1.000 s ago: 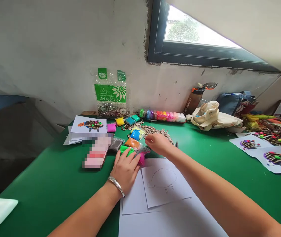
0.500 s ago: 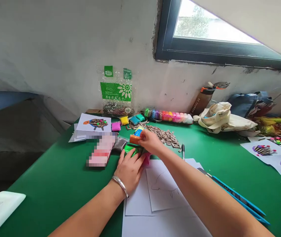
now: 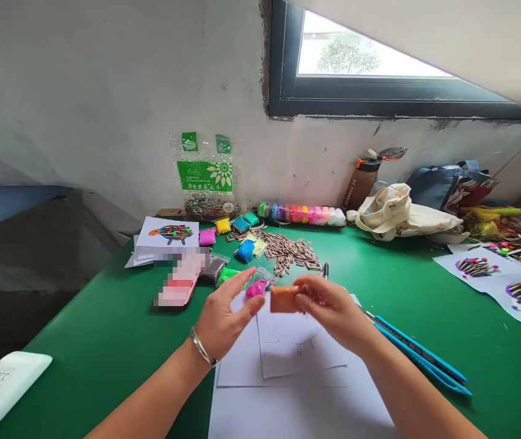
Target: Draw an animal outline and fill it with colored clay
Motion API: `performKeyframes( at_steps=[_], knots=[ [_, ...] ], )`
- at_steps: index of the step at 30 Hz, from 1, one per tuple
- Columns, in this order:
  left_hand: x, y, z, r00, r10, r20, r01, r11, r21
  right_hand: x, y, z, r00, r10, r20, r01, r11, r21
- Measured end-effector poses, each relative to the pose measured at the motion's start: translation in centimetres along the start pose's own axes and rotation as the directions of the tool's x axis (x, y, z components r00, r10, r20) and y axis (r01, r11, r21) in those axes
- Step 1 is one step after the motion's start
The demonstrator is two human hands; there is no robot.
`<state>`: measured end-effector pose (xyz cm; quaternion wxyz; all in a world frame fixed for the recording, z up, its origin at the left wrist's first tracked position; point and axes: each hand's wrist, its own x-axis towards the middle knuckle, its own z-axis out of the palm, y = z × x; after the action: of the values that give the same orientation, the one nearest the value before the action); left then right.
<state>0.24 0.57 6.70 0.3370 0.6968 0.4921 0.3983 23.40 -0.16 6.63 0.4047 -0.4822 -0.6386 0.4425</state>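
My right hand (image 3: 331,308) pinches a small orange clay packet (image 3: 283,299) and holds it up over white sheets of paper (image 3: 288,378), one with a pencilled animal outline. My left hand (image 3: 224,314), a silver bangle on its wrist, hovers just left of the packet with fingers apart and holds nothing. Beneath the hands lie a pink clay packet (image 3: 257,288) and a green one (image 3: 227,274). A heap of sunflower seeds (image 3: 290,253) lies just beyond on the green table (image 3: 105,341).
Blue (image 3: 245,250), magenta (image 3: 207,236), yellow and teal clay packets lie near a seed bag (image 3: 206,180) against the wall. A row of clay packs (image 3: 304,214), a bottle (image 3: 362,180) and bags stand behind. Blue cutters (image 3: 418,356) lie right; finished seed pictures (image 3: 493,271) far right.
My right hand picked the orange packet from the pile and brought it back over the paper. My left hand lifted off the table and opened beside it.
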Motion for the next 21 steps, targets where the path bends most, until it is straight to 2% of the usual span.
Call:
performKeyframes(
  at_steps=[1,3,4,7,9,11,15,19,21],
  knots=[
    [-0.1,0.6,0.4,0.991,-0.075,0.109,0.086,0.992,-0.098,-0.4,-0.3,0.4,0.998,-0.028,0.047,0.030,0.999,-0.030],
    [-0.2,1.6,1.2,0.928,-0.186,0.323,0.268,0.935,-0.230,-0.8,-0.9,1.1,0.995,-0.045,0.086,0.049,0.998,-0.040],
    [-0.3,2.0,1.6,0.899,-0.221,0.378,0.337,0.900,-0.276,-0.8,-1.0,1.4,0.995,-0.040,0.088,0.042,0.999,-0.020],
    [-0.2,2.7,2.5,0.881,-0.316,0.351,0.445,0.805,-0.393,-0.5,-0.9,1.4,0.999,0.027,0.018,-0.030,0.981,0.193],
    [-0.1,2.9,3.0,0.883,-0.355,0.308,0.464,0.759,-0.456,-0.2,-0.6,1.0,0.995,0.083,-0.051,-0.067,0.961,0.268],
    [0.1,2.9,3.5,0.883,-0.373,0.284,0.468,0.728,-0.501,-0.1,-0.4,0.4,0.993,0.104,-0.062,-0.085,0.962,0.258],
    [-0.3,2.0,4.6,0.872,-0.412,0.263,0.486,0.674,-0.557,0.0,-0.3,0.0,0.993,0.111,0.029,-0.115,0.970,0.215],
    [-0.5,0.9,4.6,0.878,-0.412,0.244,0.474,0.676,-0.564,0.2,0.1,0.6,0.988,0.133,0.075,-0.146,0.966,0.213],
    [-0.3,0.6,4.2,0.891,-0.387,0.238,0.451,0.694,-0.561,0.3,0.2,0.8,0.990,0.136,0.032,-0.139,0.970,0.201]
  ],
)
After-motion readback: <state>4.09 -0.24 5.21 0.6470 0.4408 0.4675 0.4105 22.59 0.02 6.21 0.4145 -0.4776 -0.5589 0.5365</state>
